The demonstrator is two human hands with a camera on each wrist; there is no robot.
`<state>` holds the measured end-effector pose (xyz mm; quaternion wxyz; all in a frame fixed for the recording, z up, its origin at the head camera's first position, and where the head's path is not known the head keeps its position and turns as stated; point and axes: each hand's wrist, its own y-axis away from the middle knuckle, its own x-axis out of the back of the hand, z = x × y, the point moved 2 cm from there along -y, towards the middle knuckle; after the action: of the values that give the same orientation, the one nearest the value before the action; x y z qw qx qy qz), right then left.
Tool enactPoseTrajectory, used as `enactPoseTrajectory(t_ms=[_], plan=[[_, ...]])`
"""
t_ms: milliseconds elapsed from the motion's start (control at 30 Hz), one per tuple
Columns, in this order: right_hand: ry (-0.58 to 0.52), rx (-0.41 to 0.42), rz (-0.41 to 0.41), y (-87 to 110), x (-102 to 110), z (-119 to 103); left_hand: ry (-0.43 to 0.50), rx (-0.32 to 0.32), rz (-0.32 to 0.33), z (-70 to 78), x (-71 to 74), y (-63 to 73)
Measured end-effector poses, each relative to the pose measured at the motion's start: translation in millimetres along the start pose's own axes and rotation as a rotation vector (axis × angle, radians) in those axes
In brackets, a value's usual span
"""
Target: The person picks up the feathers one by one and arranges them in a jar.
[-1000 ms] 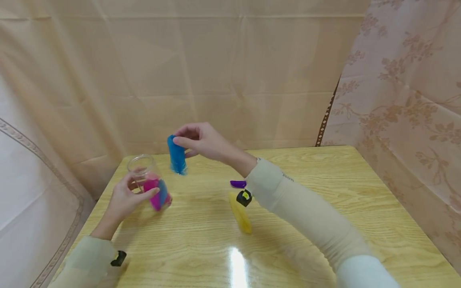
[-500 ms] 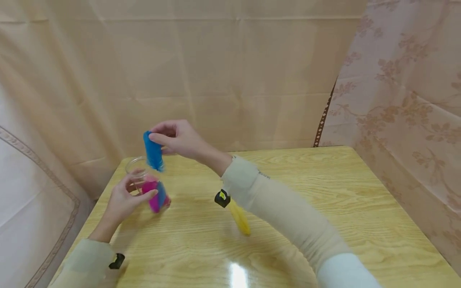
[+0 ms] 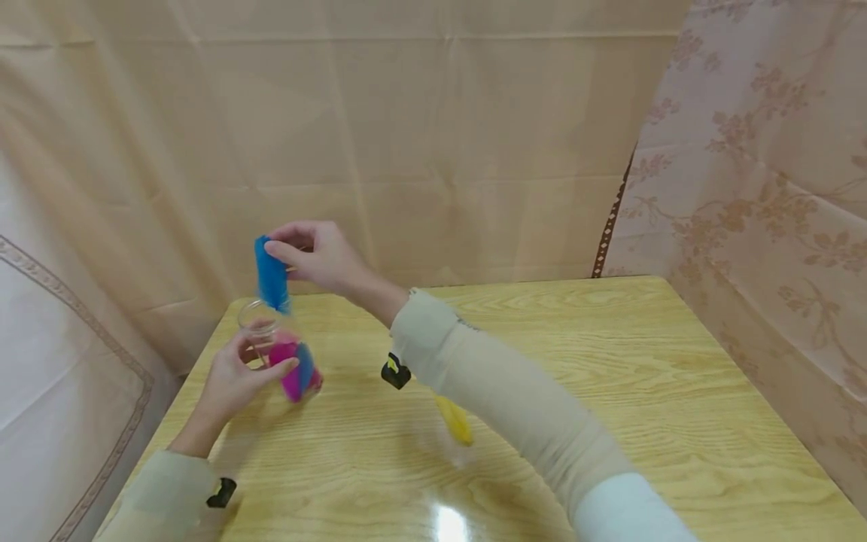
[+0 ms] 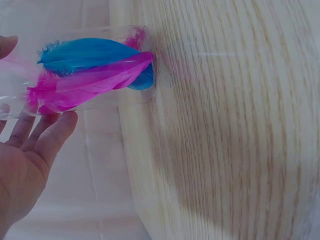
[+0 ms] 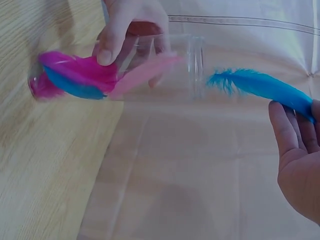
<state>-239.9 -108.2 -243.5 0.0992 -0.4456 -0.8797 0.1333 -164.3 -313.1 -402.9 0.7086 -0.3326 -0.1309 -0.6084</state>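
Observation:
My left hand [image 3: 237, 376] grips a clear glass jar [image 3: 260, 320] around its side, thumb across the front; the jar leans a little on the table. Inside it lie a magenta feather [image 4: 90, 85], a blue feather [image 4: 95, 54] and a light pink feather [image 5: 145, 75]. Between thumb and fingertips my right hand [image 3: 311, 252] pinches the upper end of another blue feather [image 5: 265, 87]. Its fluffy end points down at the jar's open mouth, just outside the rim in the right wrist view.
A yellow feather [image 3: 455, 421] lies on the wooden table [image 3: 609, 354], partly covered by my right forearm in the head view. Beige curtain [image 3: 440, 150] hangs behind the table, and a flowered cloth [image 3: 765, 188] stands at the right.
My right hand has carried the blue feather leftward to above the jar's mouth. The forearm now covers the small purple piece seen earlier. My left hand and the jar stay nearly still.

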Motion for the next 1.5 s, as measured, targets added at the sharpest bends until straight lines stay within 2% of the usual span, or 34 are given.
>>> enactPoseTrajectory(t_ms=[167, 333, 733, 1000, 1167, 1500], plan=[[0.075, 0.022, 0.01, -5.0, -4.0, 6.0, -0.005, 0.012, -0.006, -2.4, 0.9, -3.1], [0.169, 0.009, 0.019, -8.6, -9.2, 15.8, 0.007, 0.007, -0.017, -3.1, 1.5, -4.8], [0.394, 0.041, -0.022, -6.5, -16.6, 20.6, -0.009, 0.005, -0.012, 1.5, 0.9, -6.2], [0.415, 0.07, -0.042, -3.4, -16.5, 23.2, -0.003, -0.015, 0.006, 6.3, -1.2, -3.9], [0.41, 0.07, -0.062, -4.1, -20.2, 28.4, -0.003, -0.022, 0.012, 3.8, -1.1, -4.6], [0.468, 0.141, -0.134, -2.5, -20.9, 35.6, 0.006, -0.048, 0.024, -3.4, -0.7, -7.2]])
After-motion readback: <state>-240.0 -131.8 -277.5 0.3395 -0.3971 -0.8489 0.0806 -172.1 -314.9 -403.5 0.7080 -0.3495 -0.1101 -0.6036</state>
